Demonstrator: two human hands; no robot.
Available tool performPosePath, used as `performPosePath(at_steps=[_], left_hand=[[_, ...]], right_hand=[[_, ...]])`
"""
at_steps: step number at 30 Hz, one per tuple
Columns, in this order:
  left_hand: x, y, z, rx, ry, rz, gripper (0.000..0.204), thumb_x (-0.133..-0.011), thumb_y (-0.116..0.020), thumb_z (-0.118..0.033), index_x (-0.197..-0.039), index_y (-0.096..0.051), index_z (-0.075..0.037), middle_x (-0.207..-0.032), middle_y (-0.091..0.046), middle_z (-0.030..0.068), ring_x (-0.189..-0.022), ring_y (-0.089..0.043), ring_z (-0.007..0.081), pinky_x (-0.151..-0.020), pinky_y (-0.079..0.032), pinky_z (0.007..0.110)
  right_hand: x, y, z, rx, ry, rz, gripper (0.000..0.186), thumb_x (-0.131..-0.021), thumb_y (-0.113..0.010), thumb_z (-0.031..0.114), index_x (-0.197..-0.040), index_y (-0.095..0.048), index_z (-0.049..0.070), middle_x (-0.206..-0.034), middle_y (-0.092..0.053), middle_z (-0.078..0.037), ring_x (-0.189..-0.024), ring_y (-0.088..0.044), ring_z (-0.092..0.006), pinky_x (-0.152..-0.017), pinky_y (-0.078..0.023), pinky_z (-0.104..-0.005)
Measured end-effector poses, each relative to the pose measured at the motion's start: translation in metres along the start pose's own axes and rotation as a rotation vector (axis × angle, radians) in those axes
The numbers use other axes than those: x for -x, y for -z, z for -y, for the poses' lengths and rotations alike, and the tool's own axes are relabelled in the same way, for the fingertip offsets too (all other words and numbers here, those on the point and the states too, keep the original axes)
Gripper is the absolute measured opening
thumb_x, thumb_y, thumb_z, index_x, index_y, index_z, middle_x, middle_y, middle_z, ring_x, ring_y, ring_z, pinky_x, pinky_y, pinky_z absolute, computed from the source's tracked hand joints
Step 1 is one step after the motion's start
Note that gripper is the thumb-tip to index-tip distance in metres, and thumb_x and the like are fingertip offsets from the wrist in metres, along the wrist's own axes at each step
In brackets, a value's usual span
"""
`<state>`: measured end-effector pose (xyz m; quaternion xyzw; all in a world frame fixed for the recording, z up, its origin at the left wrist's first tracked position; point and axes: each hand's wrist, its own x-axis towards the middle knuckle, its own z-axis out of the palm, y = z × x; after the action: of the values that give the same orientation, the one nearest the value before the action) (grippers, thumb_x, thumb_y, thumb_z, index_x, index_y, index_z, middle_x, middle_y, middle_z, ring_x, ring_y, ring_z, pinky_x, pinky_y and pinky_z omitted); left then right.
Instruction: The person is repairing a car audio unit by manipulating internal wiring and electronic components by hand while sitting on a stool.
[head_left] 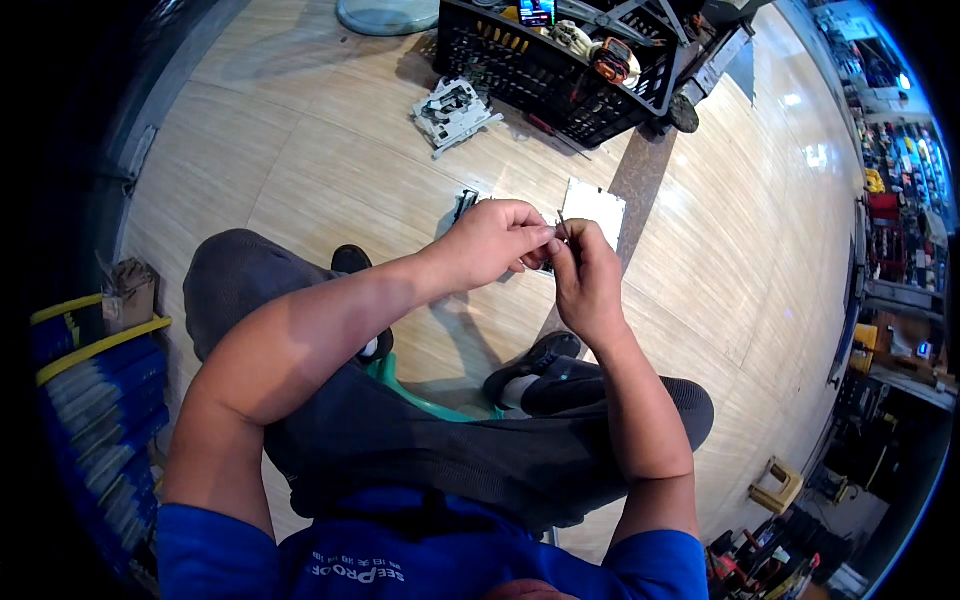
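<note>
My left hand (490, 243) and my right hand (590, 282) meet in front of me, fingertips almost touching. A thin dark rod-like piece (562, 222) sticks up from the pinch of my right thumb and fingers; its exact kind is too small to tell. The left thumb and forefinger are pressed together beside it, and what they hold is hidden. Behind the right hand, a flat white panel (597, 205) lies on the floor. Past the left hand, a small black part (466, 203) shows; my hands cover what lies between it and the panel.
Beyond the hands stands a black plastic crate (520, 75) with tools, an orange meter (612, 60) and a lit phone (537, 12). Beside it lies a white slotted frame (455, 115). A green stool (420, 400) is under me. Blue racks (105, 430) stand left, stocked shelves (900, 200) right.
</note>
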<state>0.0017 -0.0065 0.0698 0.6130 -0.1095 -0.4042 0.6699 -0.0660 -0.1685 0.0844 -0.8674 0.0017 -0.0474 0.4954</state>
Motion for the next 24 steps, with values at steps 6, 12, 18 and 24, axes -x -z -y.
performPosePath(at_steps=[6,12,18,24], left_hand=[[0.0,0.003,-0.001,0.132,0.006,0.04,0.017,-0.099,-0.053,-0.017,-0.099,-0.061,-0.002,-0.088,-0.064,0.0046,-0.079,-0.063,0.0101,-0.071,-0.054,0.023],[0.001,0.008,0.004,0.211,0.041,0.098,0.017,-0.1,-0.05,-0.016,-0.1,-0.058,-0.001,-0.087,-0.062,0.0069,-0.079,-0.064,0.0139,-0.072,-0.056,0.027],[0.004,0.011,0.006,0.256,0.047,0.134,0.018,-0.101,-0.045,-0.017,-0.1,-0.055,-0.002,-0.085,-0.061,0.0073,-0.076,-0.064,0.0154,-0.072,-0.056,0.029],[-0.005,0.015,0.0,0.232,-0.042,0.066,0.024,-0.101,-0.044,-0.021,-0.098,-0.058,-0.002,-0.079,-0.063,0.0053,-0.069,-0.062,0.0125,-0.062,-0.052,0.026]], right_hand=[[0.003,-0.001,0.004,0.012,0.023,-0.028,0.01,-0.09,-0.062,0.004,-0.096,-0.055,0.0,-0.078,-0.062,-0.016,-0.067,-0.063,-0.0245,-0.061,-0.049,-0.0329],[0.004,-0.004,0.004,0.01,0.067,-0.049,0.01,-0.089,-0.064,0.004,-0.097,-0.057,0.002,-0.08,-0.063,-0.013,-0.069,-0.064,-0.0228,-0.063,-0.05,-0.0315],[0.004,-0.005,0.006,-0.007,0.075,-0.029,0.01,-0.089,-0.064,0.004,-0.097,-0.059,0.001,-0.081,-0.064,-0.013,-0.072,-0.064,-0.0213,-0.065,-0.05,-0.0301],[-0.012,-0.012,0.012,0.062,0.132,-0.116,0.008,-0.09,-0.062,0.006,-0.096,-0.061,0.0,-0.082,-0.064,-0.015,-0.071,-0.063,-0.0223,-0.066,-0.05,-0.0316]])
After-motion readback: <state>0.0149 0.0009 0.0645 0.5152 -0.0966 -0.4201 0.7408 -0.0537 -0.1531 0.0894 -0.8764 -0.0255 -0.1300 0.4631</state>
